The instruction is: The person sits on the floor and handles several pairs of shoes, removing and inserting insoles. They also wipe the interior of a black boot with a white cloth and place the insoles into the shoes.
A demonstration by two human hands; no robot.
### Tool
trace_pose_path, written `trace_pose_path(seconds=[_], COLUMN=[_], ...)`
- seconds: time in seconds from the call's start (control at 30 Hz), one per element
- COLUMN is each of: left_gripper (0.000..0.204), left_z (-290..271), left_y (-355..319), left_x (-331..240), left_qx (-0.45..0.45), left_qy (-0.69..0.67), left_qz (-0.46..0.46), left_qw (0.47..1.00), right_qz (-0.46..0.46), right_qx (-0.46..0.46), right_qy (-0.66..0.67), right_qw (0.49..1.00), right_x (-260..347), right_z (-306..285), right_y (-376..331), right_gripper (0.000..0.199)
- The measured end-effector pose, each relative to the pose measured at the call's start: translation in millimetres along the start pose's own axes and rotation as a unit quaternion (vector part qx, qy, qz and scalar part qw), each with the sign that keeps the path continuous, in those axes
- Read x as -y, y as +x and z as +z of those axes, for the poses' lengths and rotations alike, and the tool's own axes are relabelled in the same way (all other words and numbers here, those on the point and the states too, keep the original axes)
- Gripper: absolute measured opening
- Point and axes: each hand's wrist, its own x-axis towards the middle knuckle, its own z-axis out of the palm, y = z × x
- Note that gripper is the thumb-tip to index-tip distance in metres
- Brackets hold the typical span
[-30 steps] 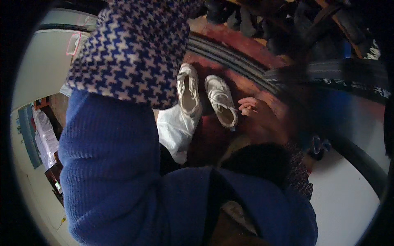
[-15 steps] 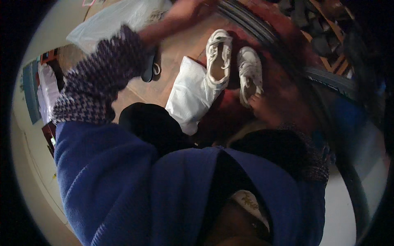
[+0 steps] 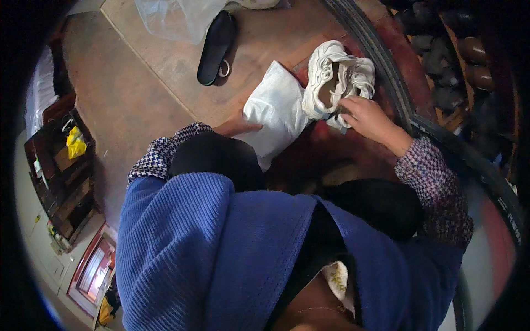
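Note:
A pair of white lace-up sneakers stands together on the dark red floor covering. The left sneaker (image 3: 322,71) partly covers the right sneaker (image 3: 364,74), and loose laces lie over them. My right hand (image 3: 369,117) has its fingers closed at the near end of the pair, apparently on the right sneaker; the fingertips are partly hidden. A white plastic bag (image 3: 276,107) lies flat just left of the shoes. At its left edge my left hand (image 3: 236,126) grips it, one finger over the top and the rest out of sight.
A black insole (image 3: 218,47) with a pale ring (image 3: 224,68) beside it lies on the brown floor. Clear plastic sheeting (image 3: 176,21) is beyond. A black tyre (image 3: 381,55) curves past on the right, before a rack of dark shoes (image 3: 441,66). Wooden shelving (image 3: 69,171) stands left.
My left hand has come back from the far side down to the white bag. The sneakers, standing apart before, are now pressed together and overlapping. The view has shifted.

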Motion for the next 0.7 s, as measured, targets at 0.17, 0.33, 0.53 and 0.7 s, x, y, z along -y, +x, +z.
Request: trace_pose_path(seconds=[0.17, 0.33, 0.53, 0.7], left_gripper=[0.077, 0.066, 0.056, 0.056], left_z=[-0.7, -17.5, -35.7, -45.8], left_y=[1.3, -34.9, -57.3, -52.0], left_x=[-36.4, -68.4, -94.0, -106.8], left_qx=[0.043, 0.083, 0.081, 0.14], left_qy=[-0.026, -0.21, -0.34, -0.433], left_qz=[0.122, -0.035, -0.079, -0.03], left_qw=[0.991, 0.973, 0.934, 0.89], right_qz=[-0.03, -0.037, 0.124, 0.312], right_qx=[0.071, 0.046, 0.022, 0.04], right_qy=[-0.025, 0.025, 0.215, 0.451], right_qw=[0.997, 0.998, 0.969, 0.835], right_x=[24.1, 35.2, 29.5, 28.7], right_z=[6.5, 19.8, 28.2, 27.7], right_y=[50.9, 59.1, 63.6, 79.0], right_gripper=[0.027, 0.027, 0.038, 0.063])
